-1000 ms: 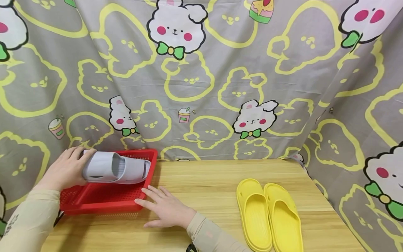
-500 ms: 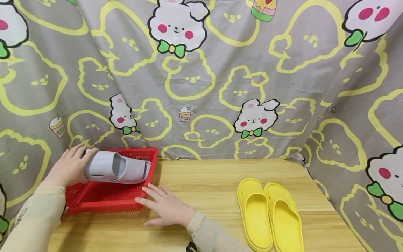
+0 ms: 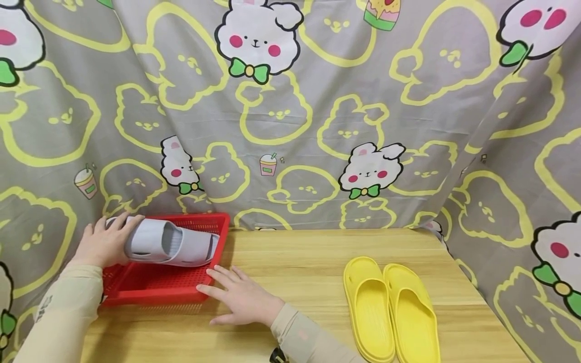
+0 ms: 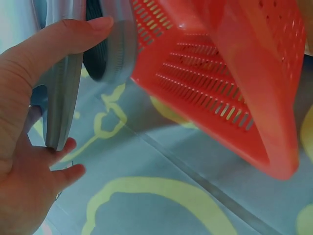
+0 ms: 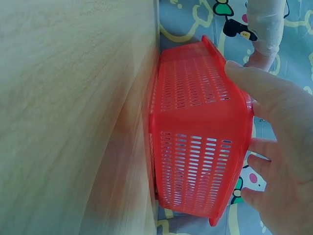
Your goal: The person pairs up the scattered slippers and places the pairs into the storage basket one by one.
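Note:
In the head view, my left hand [image 3: 103, 242] grips a pair of light grey slippers [image 3: 147, 239] by their left end. They lie on their sides, overlapping, within the rear half of a red perforated basket [image 3: 159, 296]. The left wrist view shows my thumb over a slipper [image 4: 66, 105], with fingers on its other side. My right hand [image 3: 247, 300] has its fingers spread at the basket's near right corner. In the right wrist view, the thumb touches the basket rim [image 5: 247, 122]. Whether the slippers rest on the basket floor is hidden.
A pair of yellow slippers [image 3: 369, 312] stands side by side on the right of the wooden table [image 3: 290, 262]. A patterned grey curtain [image 3: 281, 126] hangs behind the table and along its right side. The basket stands at the table's left end.
My left hand and forearm have shifted slightly right, and the forearm covers more of the basket's left end. The slippers have edged slightly right. My right hand stays at the basket corner.

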Tool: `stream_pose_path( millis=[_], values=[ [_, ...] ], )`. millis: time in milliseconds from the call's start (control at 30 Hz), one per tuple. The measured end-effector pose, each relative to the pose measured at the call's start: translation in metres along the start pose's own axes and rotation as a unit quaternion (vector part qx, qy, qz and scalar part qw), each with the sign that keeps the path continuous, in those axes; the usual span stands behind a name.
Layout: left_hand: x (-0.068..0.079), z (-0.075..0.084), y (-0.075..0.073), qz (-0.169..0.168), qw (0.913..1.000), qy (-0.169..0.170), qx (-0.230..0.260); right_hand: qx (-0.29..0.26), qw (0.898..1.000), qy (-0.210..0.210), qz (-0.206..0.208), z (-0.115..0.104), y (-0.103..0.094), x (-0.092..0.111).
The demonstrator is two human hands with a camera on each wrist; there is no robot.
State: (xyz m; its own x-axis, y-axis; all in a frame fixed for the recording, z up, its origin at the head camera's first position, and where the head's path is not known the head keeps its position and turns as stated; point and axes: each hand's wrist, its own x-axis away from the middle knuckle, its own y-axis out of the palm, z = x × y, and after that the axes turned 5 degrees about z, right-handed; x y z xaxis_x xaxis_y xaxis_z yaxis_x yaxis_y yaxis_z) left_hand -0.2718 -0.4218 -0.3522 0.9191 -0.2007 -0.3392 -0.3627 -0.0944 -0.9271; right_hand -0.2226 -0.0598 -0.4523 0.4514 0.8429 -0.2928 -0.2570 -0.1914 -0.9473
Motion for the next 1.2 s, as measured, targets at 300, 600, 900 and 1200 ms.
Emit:
stream_pose_path(
  millis=[300, 600, 900, 1200],
  values=[
    [-0.006, 0.007, 0.008, -0.057, 0.9949, -0.019, 0.082, -0.002, 1.000, -0.006, -0.010, 0.000, -0.001, 0.000],
    [-0.005, 0.007, 0.003, -0.055, 0.9962, -0.019, 0.066, -0.011, 1.000, -0.008, -0.009, -0.002, -0.003, -0.003],
    [-0.007, 0.002, 0.006, -0.065, 0.9952, -0.029, 0.068, -0.006, 1.000, -0.015, 0.010, 0.004, -0.002, 0.001],
    [-0.006, -0.001, 0.010, -0.090, 0.9907, -0.049, 0.090, -0.008, 1.000, -0.015, 0.022, 0.011, -0.001, 0.004]
  ],
)
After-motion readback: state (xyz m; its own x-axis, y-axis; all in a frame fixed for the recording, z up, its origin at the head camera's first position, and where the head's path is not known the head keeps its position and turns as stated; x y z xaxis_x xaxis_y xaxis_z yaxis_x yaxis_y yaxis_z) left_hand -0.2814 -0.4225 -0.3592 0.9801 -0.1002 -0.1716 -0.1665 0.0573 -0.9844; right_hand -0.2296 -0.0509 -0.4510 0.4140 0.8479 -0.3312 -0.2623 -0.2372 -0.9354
